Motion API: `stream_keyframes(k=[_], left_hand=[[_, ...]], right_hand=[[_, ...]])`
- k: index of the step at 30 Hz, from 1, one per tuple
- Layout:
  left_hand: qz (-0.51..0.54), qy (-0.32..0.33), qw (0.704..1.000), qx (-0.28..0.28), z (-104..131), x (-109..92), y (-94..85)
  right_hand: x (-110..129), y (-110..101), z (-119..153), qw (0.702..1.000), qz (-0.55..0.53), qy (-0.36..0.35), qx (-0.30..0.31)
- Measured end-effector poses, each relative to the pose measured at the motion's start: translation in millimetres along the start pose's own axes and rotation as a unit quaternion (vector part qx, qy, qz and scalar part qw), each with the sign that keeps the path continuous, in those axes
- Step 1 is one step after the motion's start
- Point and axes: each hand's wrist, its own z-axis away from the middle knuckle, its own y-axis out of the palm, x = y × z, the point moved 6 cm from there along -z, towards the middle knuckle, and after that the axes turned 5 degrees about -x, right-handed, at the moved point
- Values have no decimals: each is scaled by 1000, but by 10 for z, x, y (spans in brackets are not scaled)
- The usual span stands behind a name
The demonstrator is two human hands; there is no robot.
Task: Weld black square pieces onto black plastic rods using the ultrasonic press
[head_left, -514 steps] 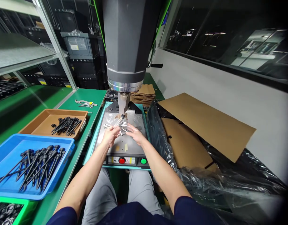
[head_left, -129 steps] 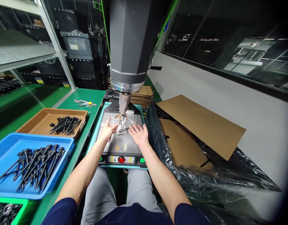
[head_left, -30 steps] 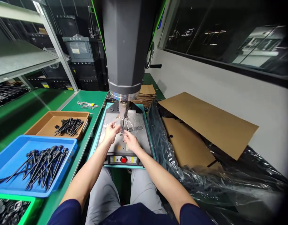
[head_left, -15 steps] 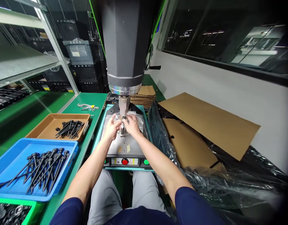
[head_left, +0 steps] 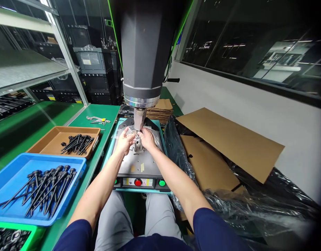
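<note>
Both my hands are close together at the small metal fixture, just under the tip of the machine's press head. My left hand is on the fixture's left side, its thumb and fingers pinched together near a shiny, see-through piece. What it grips is too small to name. On the right side, my right hand has its thumb and fingers bent in against the fixture, and whatever they hold is hidden. Clear plastic film lies around the fixture on the grey metal base plate.
A red button and green buttons line the machine's front. At left are a brown tray and a blue tray with black stemmed parts, plus a green bin. Cardboard sheets and black plastic lie right.
The view has shifted slightly. My right hand's fingers have moved down at the fixture, and the small dark piece seen between my hands earlier is now mostly hidden. My left hand stays pinched.
</note>
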Motion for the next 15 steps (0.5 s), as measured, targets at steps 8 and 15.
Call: stream_keyframes(k=[8, 15], left_hand=[[-31, 2, 999, -10, 134, 63, -93], [-135, -42, 988, -63, 391, 442, -540]], right_hand=[[70, -371, 660, 982, -182, 51, 17], [411, -765, 1257, 960, -276, 18, 35]])
